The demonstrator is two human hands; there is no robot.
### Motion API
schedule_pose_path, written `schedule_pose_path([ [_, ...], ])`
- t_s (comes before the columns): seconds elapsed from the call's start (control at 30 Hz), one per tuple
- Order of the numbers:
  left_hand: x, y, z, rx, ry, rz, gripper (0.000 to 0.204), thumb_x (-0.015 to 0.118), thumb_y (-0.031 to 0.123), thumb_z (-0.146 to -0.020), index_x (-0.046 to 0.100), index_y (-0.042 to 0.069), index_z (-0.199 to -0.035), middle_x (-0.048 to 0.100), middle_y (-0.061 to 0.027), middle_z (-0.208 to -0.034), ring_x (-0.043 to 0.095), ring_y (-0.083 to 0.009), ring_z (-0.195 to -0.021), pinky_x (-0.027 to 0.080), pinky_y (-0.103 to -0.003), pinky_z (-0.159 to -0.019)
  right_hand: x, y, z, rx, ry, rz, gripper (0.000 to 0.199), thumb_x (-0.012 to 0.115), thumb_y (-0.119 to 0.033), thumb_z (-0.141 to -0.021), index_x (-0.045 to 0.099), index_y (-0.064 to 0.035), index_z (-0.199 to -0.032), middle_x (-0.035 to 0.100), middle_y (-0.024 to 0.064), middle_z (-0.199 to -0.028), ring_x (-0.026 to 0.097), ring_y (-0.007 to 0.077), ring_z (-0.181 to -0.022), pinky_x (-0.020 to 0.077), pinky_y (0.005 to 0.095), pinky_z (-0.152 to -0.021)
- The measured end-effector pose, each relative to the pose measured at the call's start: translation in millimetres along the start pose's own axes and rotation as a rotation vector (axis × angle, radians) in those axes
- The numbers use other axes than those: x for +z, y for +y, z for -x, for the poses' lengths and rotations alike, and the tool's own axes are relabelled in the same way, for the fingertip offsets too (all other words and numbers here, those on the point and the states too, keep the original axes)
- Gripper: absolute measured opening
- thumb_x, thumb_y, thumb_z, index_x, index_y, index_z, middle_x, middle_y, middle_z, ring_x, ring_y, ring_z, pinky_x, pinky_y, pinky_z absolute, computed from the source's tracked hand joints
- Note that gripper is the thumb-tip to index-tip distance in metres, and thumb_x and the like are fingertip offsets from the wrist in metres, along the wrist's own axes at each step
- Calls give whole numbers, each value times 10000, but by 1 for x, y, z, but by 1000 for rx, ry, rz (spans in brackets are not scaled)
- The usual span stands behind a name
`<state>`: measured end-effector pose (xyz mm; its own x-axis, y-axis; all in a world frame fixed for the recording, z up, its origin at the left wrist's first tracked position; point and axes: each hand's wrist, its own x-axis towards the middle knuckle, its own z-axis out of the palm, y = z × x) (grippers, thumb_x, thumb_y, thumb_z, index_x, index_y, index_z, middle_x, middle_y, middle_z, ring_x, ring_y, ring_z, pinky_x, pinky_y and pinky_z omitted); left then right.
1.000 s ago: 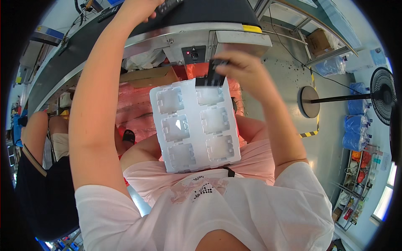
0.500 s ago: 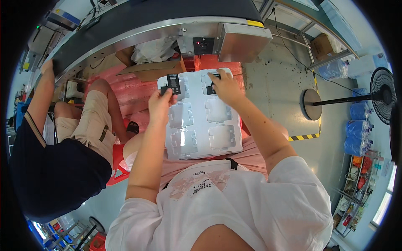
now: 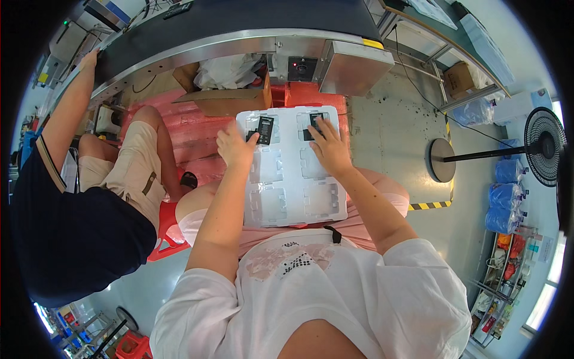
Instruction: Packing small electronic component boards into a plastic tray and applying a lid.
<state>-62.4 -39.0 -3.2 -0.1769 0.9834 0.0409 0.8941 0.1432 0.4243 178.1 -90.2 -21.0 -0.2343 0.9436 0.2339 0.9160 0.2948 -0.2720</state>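
Note:
A white translucent plastic tray (image 3: 293,206) with moulded compartments in two columns rests across my lap. Two flat black pieces with pale print, like phone batteries, lie in its far row. The left black battery (image 3: 265,130) sits slightly tilted in the far left compartment. My left hand (image 3: 235,146) is beside it, fingers apart, the thumb at the battery's near left edge. In the far right compartment lies the right black battery (image 3: 313,119), partly covered by fingers. My right hand (image 3: 330,148) reaches over it with fingers stretched out and spread, fingertips on or just above it.
A dark conveyor belt (image 3: 239,21) with a metal edge runs across the far side. Beneath it stands an open cardboard box (image 3: 233,103) with plastic bags. At my left sits a co-worker (image 3: 89,233), one arm on the conveyor. A black fan (image 3: 544,143) stands at right.
Both hands have loosened and opened. The left battery, in my left fingers before, now lies in the tray. My right fingers have spread from a pinch over the right battery. The view has shifted slightly.

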Motion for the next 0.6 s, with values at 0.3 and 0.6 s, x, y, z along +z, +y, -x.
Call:
schedule_pose_path([
  [0.3, 28, -14, 10, -224, -38, 202, 737, 700, 420, -702, 383, 8, -1224, 403, -262, -1142, 428, -425, -1071, 407, -479, -878, -31, 39, 1, 616, 417, -298, 497, 526, -259, -878, 403, 52, -1245, 417, 228, -1246, 421, 333, -1147, 333, 394, -975],
  [0.6, -22, 22, -10, 9, -241, -320, 563, 667, 403, -747, 489, -35, -1052, 482, -164, -1038, 521, -313, -976, 499, -410, -734, -209, 90, -236, 470, 518, -118, 464, 536, -388, -825, 589, 24, -1034, 526, 229, -1089, 506, 340, -1051, 427, 416, -850],
])
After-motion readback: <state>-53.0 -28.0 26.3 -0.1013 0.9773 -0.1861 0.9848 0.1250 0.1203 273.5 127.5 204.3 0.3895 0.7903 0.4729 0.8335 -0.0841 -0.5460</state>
